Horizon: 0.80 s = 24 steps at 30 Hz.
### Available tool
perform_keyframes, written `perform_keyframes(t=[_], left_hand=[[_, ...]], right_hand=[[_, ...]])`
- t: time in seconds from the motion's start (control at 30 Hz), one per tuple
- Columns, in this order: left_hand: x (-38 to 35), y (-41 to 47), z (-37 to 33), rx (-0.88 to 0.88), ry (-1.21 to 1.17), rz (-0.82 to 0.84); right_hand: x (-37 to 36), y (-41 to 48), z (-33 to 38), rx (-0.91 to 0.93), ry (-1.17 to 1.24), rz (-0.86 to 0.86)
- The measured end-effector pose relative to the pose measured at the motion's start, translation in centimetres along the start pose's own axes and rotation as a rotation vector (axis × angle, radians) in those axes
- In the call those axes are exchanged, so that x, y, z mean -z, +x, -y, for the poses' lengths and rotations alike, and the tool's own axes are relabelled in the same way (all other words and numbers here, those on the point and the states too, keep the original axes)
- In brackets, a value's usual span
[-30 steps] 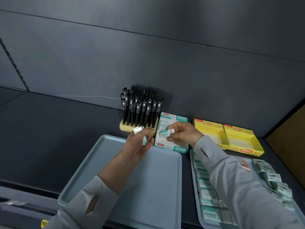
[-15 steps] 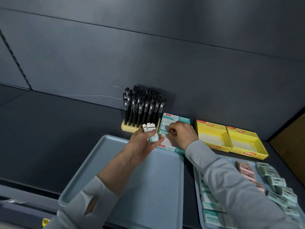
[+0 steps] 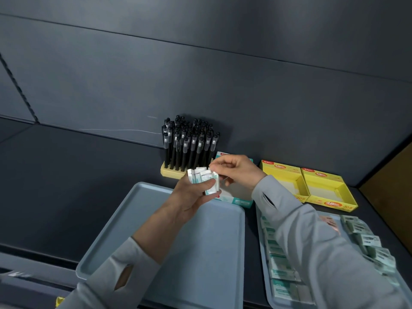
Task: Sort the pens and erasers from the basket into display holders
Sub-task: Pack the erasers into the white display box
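Note:
My left hand (image 3: 191,195) grips a small stack of white and teal erasers (image 3: 202,177) above the far edge of the left grey tray (image 3: 124,224). My right hand (image 3: 236,172) pinches the top of one eraser at the right end of that stack. Under both hands lies the teal and white eraser display box (image 3: 239,200), mostly hidden. Behind it several black pens (image 3: 189,143) stand upright in a cream pen holder (image 3: 171,172). Two yellow display boxes (image 3: 312,186) sit to the right.
A second grey tray (image 3: 267,293) on the right carries rows of teal erasers (image 3: 282,270), grey-sleeved erasers (image 3: 370,241) and a few pink ones (image 3: 330,221), partly covered by my right sleeve. A dark wall rises close behind the holders.
My right hand has lifted off the teal display box and come over to the stack in my left hand. The left hand has raised the stack slightly.

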<state>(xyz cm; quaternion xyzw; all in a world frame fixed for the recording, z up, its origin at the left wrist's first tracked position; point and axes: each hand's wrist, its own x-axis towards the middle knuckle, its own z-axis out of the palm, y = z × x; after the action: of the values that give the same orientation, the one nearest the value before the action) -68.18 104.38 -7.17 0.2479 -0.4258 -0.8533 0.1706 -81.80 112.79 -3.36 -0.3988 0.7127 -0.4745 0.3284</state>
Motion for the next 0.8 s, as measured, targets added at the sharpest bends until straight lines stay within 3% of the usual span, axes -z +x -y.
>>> perform_keyframes(t=[0.1,0.27,0.33,0.4,0.53,0.8], left_hand=[[0.1,-0.4,-0.3,0.023,-0.075,-0.009],[0.4,-0.6,-0.7,0.036,-0.182,-0.13],[0.7,-0.6,-0.7,0.031,-0.205,-0.167],[0.8,-0.5,-0.7,0.047,-0.226,-0.2],[0.6,-0.5,-0.8,0.114,-0.268,-0.247],[0.9,-0.6,-0.7,0.083,-0.188,-0.187]], right_hand=[[0.7,0.0,0.0,-0.026,0.021,0.018],[2.6,0.1,-1.7,-0.109,-0.013,-0.214],[2.9,-0.2,-2.6,-0.189,-0.043,-0.151],[2.9,-0.7,-3.3,-0.216,-0.238,-0.069],[2.1,-1.3,-3.5,-0.118,-0.639,-0.039],[0.1,-1.0,-3.5,0.109,-0.911,-0.187]])
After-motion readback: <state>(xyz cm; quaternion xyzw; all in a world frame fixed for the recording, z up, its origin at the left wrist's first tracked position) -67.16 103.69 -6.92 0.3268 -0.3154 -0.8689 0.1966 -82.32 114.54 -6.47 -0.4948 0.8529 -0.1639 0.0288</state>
